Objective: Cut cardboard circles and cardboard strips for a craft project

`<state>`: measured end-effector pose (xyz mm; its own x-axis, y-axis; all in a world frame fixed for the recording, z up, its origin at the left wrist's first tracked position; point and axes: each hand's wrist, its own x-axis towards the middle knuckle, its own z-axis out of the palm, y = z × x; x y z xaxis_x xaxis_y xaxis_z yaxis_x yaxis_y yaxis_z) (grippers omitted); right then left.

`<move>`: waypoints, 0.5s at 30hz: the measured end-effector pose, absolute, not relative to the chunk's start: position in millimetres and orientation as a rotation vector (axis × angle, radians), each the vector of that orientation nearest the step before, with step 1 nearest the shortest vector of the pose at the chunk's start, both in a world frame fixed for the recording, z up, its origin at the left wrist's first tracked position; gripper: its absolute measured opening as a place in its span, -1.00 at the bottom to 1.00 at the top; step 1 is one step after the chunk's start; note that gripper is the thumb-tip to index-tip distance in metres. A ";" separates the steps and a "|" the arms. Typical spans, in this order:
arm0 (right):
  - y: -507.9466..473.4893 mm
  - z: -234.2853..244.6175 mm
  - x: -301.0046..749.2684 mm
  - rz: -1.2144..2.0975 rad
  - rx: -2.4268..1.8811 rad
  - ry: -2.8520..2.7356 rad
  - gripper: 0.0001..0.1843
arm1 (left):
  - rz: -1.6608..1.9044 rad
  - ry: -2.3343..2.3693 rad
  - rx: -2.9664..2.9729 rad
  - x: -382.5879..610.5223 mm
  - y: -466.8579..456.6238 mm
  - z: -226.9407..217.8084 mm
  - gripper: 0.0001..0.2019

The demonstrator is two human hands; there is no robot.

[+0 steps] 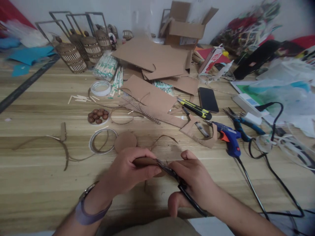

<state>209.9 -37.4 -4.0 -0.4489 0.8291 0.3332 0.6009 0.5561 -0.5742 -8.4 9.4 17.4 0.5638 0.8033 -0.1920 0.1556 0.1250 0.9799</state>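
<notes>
My left hand (134, 168) pinches a piece of brown cardboard (145, 161) between thumb and fingers, low over the front of the table. In my right hand (190, 178) is a pair of scissors with black handles (188, 193); the blades (167, 168) meet the cardboard's right edge. Just beyond my left hand lies a round cardboard disc (125, 141). Left of the disc rests a roll of tape (103, 141). Thin curled cardboard strips (163, 137) lie around both hands. My fingers partly hide the cardboard piece.
A blue glue gun (230, 137), pliers (237, 123), a yellow-black utility knife (195, 108) and a phone (208, 99) lie to the right. Cardboard sheets (152, 55) are piled at the back. Several striped lanterns (71, 55) stand back left, beyond a dish of brown balls (98, 115).
</notes>
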 end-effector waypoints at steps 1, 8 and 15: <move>-37.6 -3.8 209.4 0.508 -1.140 -2.199 -0.23 | 0.580 0.891 1.393 -8.5 9.5 17.3 -0.77; -39.1 -1.4 207.3 0.448 -1.128 -2.198 -0.27 | 0.576 0.879 1.406 -10.3 9.9 15.9 -0.75; -39.5 1.0 205.7 0.353 -1.110 -2.225 -0.28 | 0.591 0.842 1.395 -12.4 10.3 16.7 -0.75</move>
